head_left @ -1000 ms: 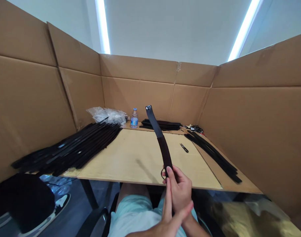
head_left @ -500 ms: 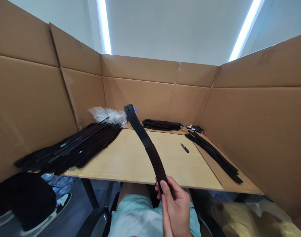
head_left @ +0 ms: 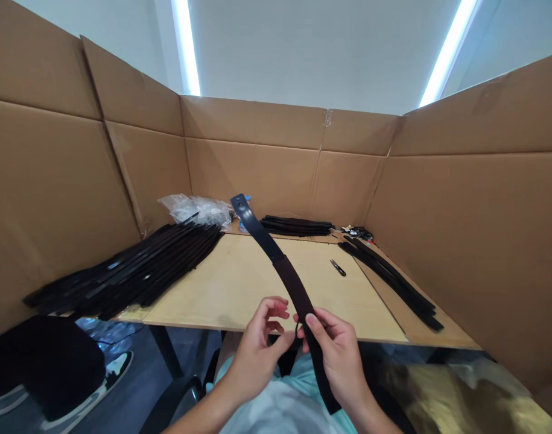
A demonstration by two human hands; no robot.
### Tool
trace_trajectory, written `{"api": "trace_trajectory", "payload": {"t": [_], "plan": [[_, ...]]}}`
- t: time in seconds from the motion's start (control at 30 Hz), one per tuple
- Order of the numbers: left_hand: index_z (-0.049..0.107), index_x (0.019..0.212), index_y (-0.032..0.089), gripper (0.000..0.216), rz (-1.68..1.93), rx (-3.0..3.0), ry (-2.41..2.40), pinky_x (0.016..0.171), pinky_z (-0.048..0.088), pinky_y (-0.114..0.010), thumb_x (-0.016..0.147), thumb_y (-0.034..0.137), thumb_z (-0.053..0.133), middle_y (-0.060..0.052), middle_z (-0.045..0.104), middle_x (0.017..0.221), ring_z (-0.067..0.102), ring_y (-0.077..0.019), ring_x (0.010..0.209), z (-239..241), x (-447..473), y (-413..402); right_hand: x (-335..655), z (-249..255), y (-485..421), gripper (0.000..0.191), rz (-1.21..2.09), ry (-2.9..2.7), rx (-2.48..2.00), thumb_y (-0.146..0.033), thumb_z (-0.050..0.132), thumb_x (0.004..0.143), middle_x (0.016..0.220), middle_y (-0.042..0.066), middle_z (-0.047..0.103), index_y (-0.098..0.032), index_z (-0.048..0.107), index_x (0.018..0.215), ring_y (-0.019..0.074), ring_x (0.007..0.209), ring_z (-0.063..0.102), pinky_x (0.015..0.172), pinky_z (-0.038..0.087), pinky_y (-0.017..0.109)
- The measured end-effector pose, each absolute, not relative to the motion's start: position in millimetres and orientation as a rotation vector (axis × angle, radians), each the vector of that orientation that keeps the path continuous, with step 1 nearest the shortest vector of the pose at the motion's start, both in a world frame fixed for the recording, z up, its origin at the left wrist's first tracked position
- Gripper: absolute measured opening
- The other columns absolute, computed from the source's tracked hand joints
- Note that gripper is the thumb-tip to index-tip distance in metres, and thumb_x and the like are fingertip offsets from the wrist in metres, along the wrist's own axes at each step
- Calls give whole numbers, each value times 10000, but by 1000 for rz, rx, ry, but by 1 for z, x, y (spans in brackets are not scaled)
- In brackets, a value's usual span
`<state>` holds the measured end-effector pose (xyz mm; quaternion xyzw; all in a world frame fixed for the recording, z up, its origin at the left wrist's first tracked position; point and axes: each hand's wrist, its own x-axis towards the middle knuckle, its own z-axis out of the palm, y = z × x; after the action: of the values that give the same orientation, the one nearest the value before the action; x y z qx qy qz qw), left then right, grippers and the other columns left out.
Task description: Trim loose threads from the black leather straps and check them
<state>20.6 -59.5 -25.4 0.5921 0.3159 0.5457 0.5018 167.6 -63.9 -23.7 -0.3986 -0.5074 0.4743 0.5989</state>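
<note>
Two hands at the bench [head_left: 212, 289] edge: right hand [head_left: 338, 361] gripping a dark strap [head_left: 290, 282] running toward eleven o'clock, left hand [head_left: 257, 354] loosely open, seemingly just beside it.

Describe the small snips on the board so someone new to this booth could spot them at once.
Inside the cardboard booth, find the pale board on the table. Toward its far right edge lie the small snips, just left of the long black straps. They are short and pointed and lie by themselves, unlike the long straps in bundles nearby.

No legible text, labels or numbers show anywhere.
</note>
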Motion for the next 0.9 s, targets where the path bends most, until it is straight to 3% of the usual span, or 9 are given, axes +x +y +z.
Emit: {"api": "trace_trajectory", "payload": {"t": [0.1, 0.2, 0.4, 0.57, 0.77, 0.9], "plan": [[567, 893, 185, 229, 1215, 1367, 780, 690, 474, -295, 757, 286, 721, -31, 581, 888, 590, -163, 747, -29, 25, -55, 164, -25, -64, 312, 1102, -1198, -910, -435, 688, 793, 620, 14, 620, -124, 704, 801, 92, 470, 507, 455, 430, 204], [587, 816, 168, 187, 1231, 1315, 776, 668, 481, -284, 747, 270, 728, -11, 606, 768, 590, -152, 685, -30, 24, -51, 162, -25, -65, 311, 1091, -1214, -915, -433, 685, 792, 624, 15, 623, -124, 709, 798, 84, 451, 491, 435, 415, 200], [675, 849, 160, 119, 1234, 1329, 786, 694, 483, -303, 781, 258, 675, -32, 657, 736, 625, -192, 716, -27, 19, -51, 159, -26, -67, 343, 1098, -1205, -901, -460, 666, 803, 637, 29, 638, -122, 697, 853, 99, 469, 505, 443, 425, 211], [733, 770, 167, 183, 1259, 1559, 916, 691, 454, -292, 841, 276, 605, -38, 575, 726, 578, -194, 743, -24, 18, -52, 156, -30, -66, 388, 1149, -1113, -885, -500, 689, 772, 632, 15, 628, -149, 637, 929, 110, 474, 517, 438, 431, 214], [613, 766, 161, 211, 1114, 1376, 705, 646, 477, -294, 848, 355, 608, -13, 566, 696, 594, -167, 648, -23, 16, -53, 157, -30, -65, 342, 1200, -1208, -837, -485, 622, 842, 560, -29, 563, -154, 603, 922, 87, 462, 484, 433, 397, 182], [567, 863, 159, 268, 996, 1283, 567, 663, 504, -307, 820, 407, 657, -4, 591, 687, 613, -166, 656, -20, 17, -53, 158, -29, -66, 319, 1214, -1263, -837, -462, 608, 860, 567, -34, 560, -150, 611, 927, 73, 451, 472, 433, 396, 172]]}}
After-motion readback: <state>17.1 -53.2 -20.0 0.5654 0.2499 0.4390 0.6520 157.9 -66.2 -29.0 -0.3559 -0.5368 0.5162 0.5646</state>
